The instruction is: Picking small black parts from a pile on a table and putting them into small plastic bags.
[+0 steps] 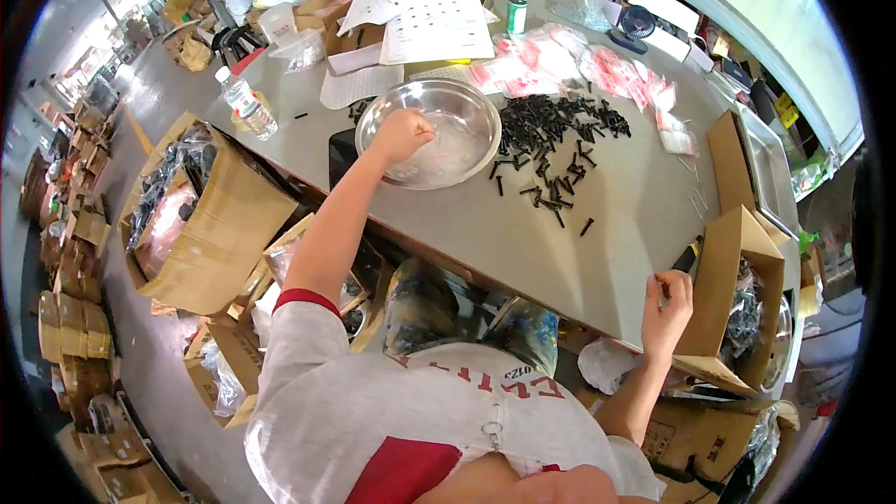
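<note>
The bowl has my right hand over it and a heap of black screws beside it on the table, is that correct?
Not quite: the head view shows your left hand over the bowl, not your right hand. The black screws do lie heaped beside it on the table.

Room along near edge of table (523, 257), screw heap (565, 121) beyond, bowl (482, 121) left, carton (717, 303) right
</note>
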Available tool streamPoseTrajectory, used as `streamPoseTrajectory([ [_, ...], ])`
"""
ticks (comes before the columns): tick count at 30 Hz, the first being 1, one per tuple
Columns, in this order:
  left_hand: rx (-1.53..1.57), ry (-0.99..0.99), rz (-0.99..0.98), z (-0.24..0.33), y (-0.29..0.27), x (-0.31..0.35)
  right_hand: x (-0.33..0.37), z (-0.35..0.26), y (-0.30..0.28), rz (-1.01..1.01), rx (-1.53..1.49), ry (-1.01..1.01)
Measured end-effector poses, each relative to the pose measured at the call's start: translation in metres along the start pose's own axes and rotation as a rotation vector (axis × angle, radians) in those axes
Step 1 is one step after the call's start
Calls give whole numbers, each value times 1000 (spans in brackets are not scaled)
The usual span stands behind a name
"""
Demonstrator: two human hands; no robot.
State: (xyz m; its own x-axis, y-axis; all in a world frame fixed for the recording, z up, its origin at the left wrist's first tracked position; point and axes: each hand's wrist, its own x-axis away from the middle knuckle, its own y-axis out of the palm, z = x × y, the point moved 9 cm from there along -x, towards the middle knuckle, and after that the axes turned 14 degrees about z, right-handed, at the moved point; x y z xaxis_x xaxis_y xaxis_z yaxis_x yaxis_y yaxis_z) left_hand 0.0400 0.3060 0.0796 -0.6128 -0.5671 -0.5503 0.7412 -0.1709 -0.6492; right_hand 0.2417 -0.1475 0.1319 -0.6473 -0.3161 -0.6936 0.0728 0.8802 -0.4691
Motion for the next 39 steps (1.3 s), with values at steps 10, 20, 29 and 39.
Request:
streamPoseTrajectory([
  [10,113,-315,215,31,-29,26,27,-50,72,-267,-225,-93],
  [20,631,-69,-133,202,50,128,81,-50,129,-532,-670,424],
  [29,546,-265,-23,197,67,173,76,-65,127,-452,-420,171],
  [39,1065,-672,-108,178,100,195,94,-56,135,-558,-451,236],
])
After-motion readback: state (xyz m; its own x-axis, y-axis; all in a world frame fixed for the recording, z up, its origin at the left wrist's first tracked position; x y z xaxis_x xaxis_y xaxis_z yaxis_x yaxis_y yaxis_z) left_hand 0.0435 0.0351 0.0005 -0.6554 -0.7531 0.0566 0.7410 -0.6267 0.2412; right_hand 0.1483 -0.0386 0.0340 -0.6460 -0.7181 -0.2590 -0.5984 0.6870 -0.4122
